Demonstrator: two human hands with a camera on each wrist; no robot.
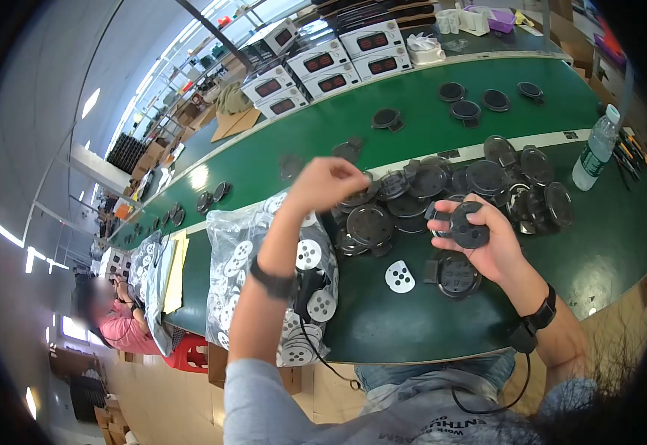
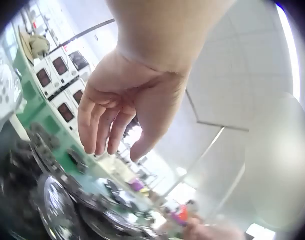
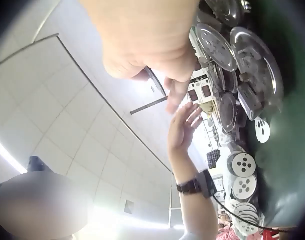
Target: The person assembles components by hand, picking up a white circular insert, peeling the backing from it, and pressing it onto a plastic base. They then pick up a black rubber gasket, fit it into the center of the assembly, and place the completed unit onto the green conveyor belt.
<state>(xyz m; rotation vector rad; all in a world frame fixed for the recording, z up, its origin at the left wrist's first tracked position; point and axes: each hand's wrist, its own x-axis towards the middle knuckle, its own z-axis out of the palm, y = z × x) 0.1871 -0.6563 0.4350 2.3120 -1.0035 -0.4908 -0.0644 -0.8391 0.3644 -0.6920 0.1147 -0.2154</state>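
My right hand (image 1: 501, 248) grips a black round disc with several holes (image 1: 470, 226), thumb over its face and fingers behind. In the right wrist view the disc (image 3: 156, 82) shows only as a thin edge. My left hand (image 1: 323, 187) hovers over the near side of a pile of dark round cases (image 1: 370, 225). Its fingers bend loosely, and the left wrist view shows nothing between thumb and fingers. Below the right hand lies a dark round case with a square tab (image 1: 457, 277). A white perforated disc (image 1: 400, 277) lies to the left of that case.
On the left, a clear plastic bag (image 1: 227, 230) holds several white perforated discs. A water bottle (image 1: 595, 152) stands at the right, near some pens (image 1: 632, 152). More round cases (image 1: 466, 110) lie across the green table (image 1: 286, 141). Stacked boxes (image 1: 328, 68) stand behind; a person (image 1: 127, 319) sits far left.
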